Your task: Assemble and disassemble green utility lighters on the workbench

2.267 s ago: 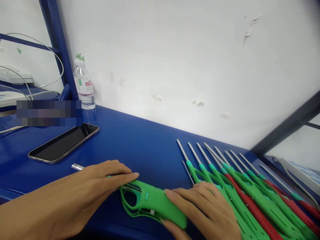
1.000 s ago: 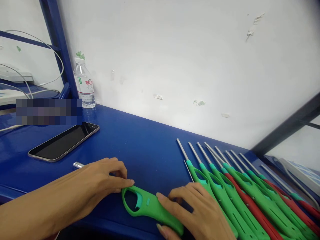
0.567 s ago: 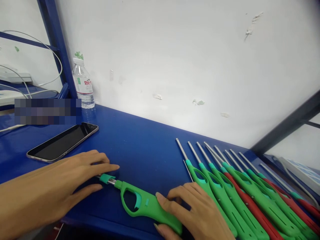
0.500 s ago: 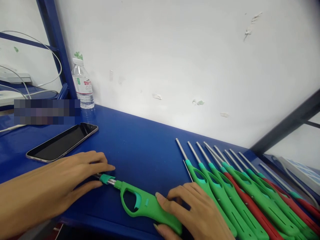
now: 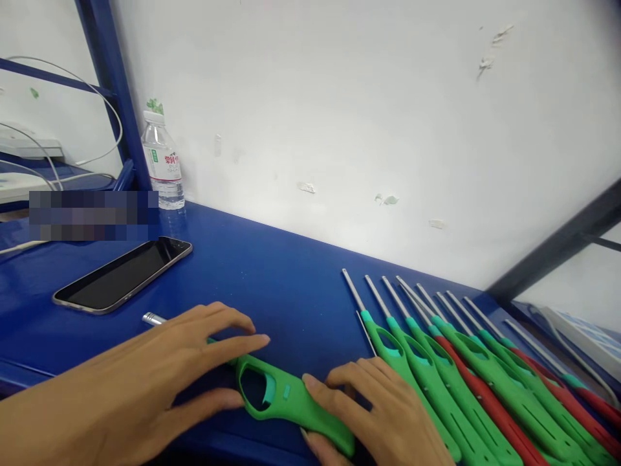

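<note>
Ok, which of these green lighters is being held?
The green lighter in the right grip, left of the row. Its metal tip shows near the phone; the others lie side by side, rods slanting toward the wall.

Tabletop (image 5: 272,272) lies open between phone (image 5: 121,275) and lighter row (image 5: 478,386) — held lighter (image 5: 297,402) blocks the front

Stick lighters and a phone share a glossy blue tabletop (image 5: 272,285).
Green and red stick lighters (image 5: 524,404) lie side by side in a slanting row at right, metal tubes toward the back edge; a dark-screened phone (image 5: 121,275) lies flat at left, with a clear labeled bottle (image 5: 165,165) upright behind it. A separate green lighter (image 5: 295,400) rests near the front edge; a blurred patch hides the area beside the bottle.
</note>
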A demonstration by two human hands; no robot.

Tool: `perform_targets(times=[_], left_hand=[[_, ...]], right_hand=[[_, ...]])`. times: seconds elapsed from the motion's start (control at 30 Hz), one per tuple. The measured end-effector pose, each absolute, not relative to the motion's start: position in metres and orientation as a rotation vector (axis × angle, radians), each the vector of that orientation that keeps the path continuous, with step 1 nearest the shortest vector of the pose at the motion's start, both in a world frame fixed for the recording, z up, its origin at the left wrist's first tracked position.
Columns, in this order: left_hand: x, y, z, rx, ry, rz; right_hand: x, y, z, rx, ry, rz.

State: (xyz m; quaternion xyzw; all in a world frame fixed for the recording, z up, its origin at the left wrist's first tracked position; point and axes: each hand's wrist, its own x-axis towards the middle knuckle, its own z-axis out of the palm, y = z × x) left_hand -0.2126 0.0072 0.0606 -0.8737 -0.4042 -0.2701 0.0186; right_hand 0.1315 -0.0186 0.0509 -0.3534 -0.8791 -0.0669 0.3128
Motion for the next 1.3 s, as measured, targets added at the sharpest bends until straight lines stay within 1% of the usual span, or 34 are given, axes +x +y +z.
perform_targets(times=[0.1,0.2,0.33,0.8,1.1,1.3], left_hand=[[-0.205,0.007,0.061,-2.817,-1.094,-0.766],[-0.201,0.007,0.065,-2.896,-1.045,-0.739],[-0.199,0.008,0.068,-2.938,-1.058,-0.718],[-0.202,0.009,0.059,-2.985,-1.089,-0.752],[-0.205,0.009,0.05,-2.976,-1.106,-0.72],[-0.199,0.012,0.054,-2.962,-1.082,-0.755]], right_hand=[[0.133,-0.018,0.051,-0.947,-2.339,-0.175],[0.135,-0.018,0.052,-0.933,-2.374,-0.196],[0.137,-0.019,0.052,-0.917,-2.389,-0.205],[0.14,-0.02,0.059,-0.961,-2.456,-0.208],[0.137,-0.021,0.054,-0.991,-2.389,-0.224],[0.134,-0.019,0.051,-1.023,-2.365,-0.244]])
